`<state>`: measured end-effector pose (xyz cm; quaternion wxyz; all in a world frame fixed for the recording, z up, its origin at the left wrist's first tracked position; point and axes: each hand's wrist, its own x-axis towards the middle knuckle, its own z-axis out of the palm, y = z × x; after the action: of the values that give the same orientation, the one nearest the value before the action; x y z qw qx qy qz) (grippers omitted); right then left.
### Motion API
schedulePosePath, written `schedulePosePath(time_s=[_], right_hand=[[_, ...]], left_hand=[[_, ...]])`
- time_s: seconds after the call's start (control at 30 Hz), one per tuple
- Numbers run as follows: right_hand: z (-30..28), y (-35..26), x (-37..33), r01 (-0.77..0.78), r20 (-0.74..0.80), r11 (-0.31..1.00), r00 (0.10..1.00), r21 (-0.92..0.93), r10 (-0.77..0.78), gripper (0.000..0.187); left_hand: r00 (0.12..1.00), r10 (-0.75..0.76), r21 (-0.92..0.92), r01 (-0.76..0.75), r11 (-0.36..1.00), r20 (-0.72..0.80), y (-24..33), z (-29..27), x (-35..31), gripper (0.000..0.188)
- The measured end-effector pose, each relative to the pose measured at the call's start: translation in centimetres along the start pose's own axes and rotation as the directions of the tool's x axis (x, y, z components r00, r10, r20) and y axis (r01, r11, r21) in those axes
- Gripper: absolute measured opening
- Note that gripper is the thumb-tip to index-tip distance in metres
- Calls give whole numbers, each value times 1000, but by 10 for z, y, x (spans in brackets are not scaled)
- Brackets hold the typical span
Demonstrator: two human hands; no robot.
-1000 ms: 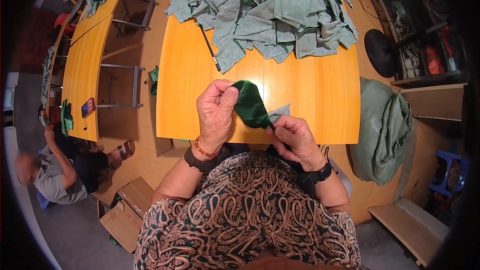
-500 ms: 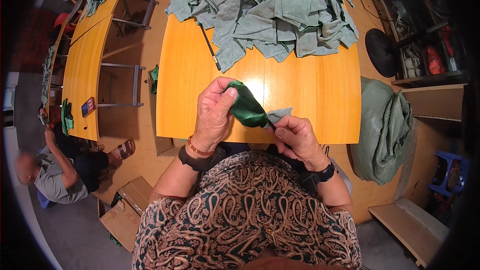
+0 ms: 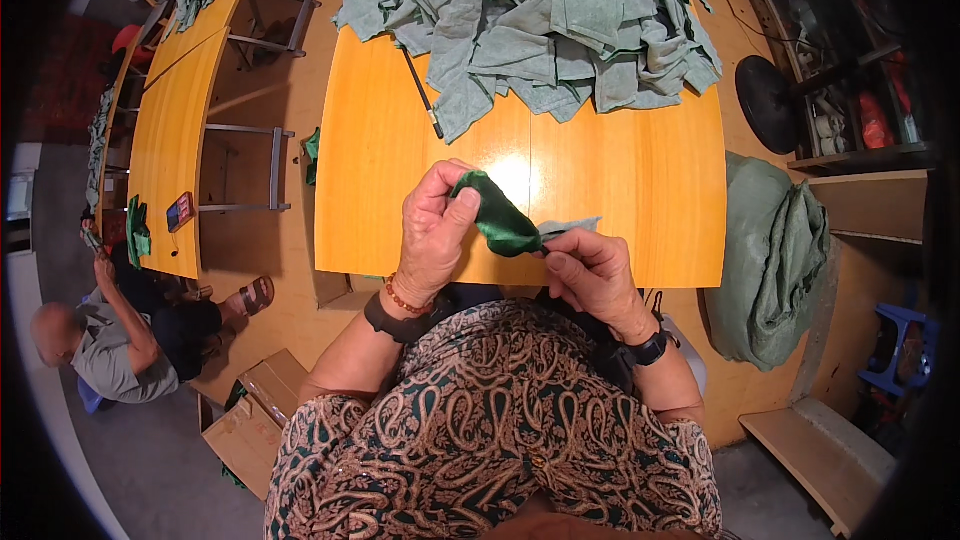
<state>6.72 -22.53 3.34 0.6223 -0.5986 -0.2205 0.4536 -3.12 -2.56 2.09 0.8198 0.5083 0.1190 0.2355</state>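
A shiny dark green fabric piece (image 3: pixel 500 222) is stretched between my hands above the near part of the yellow table (image 3: pixel 375 185). My left hand (image 3: pixel 435 225) pinches its upper left end between thumb and fingers. At the lower right end, my right hand (image 3: pixel 598 280) is closed on the fabric with the fingertips; something small and dark shows there, too small to name. A pale grey-green flap (image 3: pixel 572 227) sticks out just beyond those fingertips. Farther back lies a large heap of grey-green cloth pieces (image 3: pixel 530 40), with a thin black rod (image 3: pixel 420 90) at its left front edge.
To the right of the table stands a bulging green sack (image 3: pixel 760 270), near a black round base (image 3: pixel 765 105) and a blue stool (image 3: pixel 897 345). On the left, a seated person (image 3: pixel 125 340) works by another yellow table (image 3: pixel 175 150). A cardboard box (image 3: pixel 255 420) sits at lower left.
Both hands keep their hold on the green fabric piece. My right hand has shifted slightly, and the pale flap beside it now lies flatter and reaches farther right.
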Motion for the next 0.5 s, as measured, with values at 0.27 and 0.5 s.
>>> schedulePosePath(time_s=[0.27,0.5], right_hand=[[-2,-7,-2,160,-25,957,985,-241,-171,11],[-7,7,-5,-30,-15,1000,999,-10,30,12]], left_hand=[[999,-18,-30,19,999,41,2,-10,7,14],[999,-28,-230,34,973,31,0,-3,3,13]])
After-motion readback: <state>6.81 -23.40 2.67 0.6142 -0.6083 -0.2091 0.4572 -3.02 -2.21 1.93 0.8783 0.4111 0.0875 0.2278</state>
